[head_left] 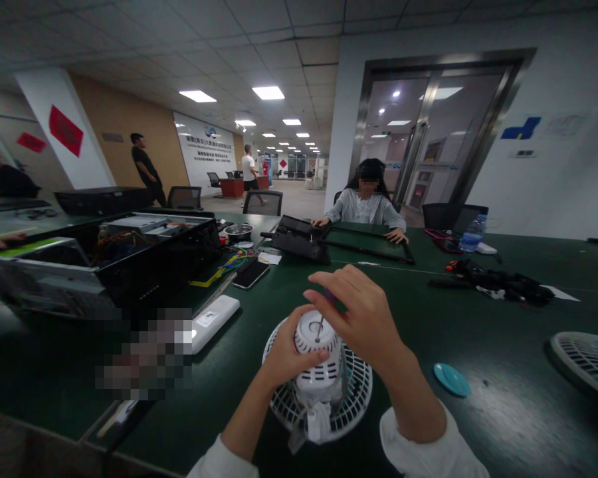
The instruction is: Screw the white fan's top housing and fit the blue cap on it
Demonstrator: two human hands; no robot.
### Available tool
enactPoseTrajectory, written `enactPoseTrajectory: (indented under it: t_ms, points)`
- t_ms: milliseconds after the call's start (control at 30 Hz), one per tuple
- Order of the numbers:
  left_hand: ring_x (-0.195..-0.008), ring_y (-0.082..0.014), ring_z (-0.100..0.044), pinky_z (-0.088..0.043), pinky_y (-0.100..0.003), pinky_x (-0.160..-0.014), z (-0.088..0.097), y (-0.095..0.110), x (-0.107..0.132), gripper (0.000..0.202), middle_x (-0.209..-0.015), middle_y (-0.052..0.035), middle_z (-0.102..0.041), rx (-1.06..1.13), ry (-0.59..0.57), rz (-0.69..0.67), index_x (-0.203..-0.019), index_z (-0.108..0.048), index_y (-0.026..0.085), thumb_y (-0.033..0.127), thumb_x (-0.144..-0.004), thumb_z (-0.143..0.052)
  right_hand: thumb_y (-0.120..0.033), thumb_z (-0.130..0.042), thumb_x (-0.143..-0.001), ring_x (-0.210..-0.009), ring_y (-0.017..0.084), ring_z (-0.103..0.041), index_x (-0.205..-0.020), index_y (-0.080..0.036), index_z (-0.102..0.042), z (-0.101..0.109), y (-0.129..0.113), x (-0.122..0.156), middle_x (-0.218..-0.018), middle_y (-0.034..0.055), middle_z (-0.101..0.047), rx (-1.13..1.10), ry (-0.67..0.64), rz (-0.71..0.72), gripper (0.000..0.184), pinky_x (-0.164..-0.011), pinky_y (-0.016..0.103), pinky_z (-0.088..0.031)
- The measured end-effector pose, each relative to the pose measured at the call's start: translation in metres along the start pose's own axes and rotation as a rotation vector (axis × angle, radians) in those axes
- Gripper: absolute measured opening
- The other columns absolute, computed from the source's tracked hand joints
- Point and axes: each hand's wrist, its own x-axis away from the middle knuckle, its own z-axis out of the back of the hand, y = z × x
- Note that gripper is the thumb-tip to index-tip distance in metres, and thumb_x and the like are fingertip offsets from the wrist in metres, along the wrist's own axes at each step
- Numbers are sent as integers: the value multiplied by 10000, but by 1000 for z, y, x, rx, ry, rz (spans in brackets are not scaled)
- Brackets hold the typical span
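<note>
In the head view, the left hand (286, 355) is wrapped round the motor (321, 380), which stands rear end up on its grille (357, 398) on the table (428, 312), seemingly to steady it. The right hand's (361, 309) fingers pinch the screwdriver (320, 328) nearly upright, probably to keep its tip square to the motor's end.

Room dim overall. Rectangular ceiling light panels (268, 93), upper centre, burnt white; lights also glint in glass door (468, 133), upper right. Soft glare on green table (508, 425), lower right. Computer case (159, 275), left, near-black. Wide-angle stretch leans verticals toward edges. Pixelated patch, lower left. Far background soft.
</note>
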Motion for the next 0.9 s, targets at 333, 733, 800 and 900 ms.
enactPoseTrajectory:
  t_ms: [333,733,800,900]
  points:
    - [-1009,-253,-542,-411,-364,-901,-1,-1,0,621,-1088,-69,-579,-3,11,-3,-1156,-454,172,375,-629,-714,-197,-407,-891,-778,154,-574,-1139,-116,-539,3,0,0,-876,71,-655,-124,-58,-20,293,-690,283,-466]
    - [-1014,-259,-540,-415,-377,-903,0,0,0,612,-1077,-71,-585,-17,8,1,-1151,-456,173,366,-629,-711,-143,-441,-865,-823,155,-583,-1083,-111,-569,5,-1,0,-907,77,-663,-173,-9,18,255,-723,289,-480]
    - [-1049,-269,-526,-405,-381,-918,0,0,0,624,-1103,-72,-582,-15,8,1,-1164,-459,178,375,-628,-712,-194,-482,-859,-751,169,-572,-976,-113,-613,3,-1,0,-811,74,-657,-108,22,28,193,-670,301,-475]
    - [-1047,-265,-532,-404,-373,-919,0,1,0,625,-1115,-70,-583,-2,2,-2,-1172,-456,178,379,-636,-706,-253,-495,-858,-727,191,-559,-935,-107,-630,2,-1,-1,-758,80,-639,-42,18,-5,214,-658,332,-468]
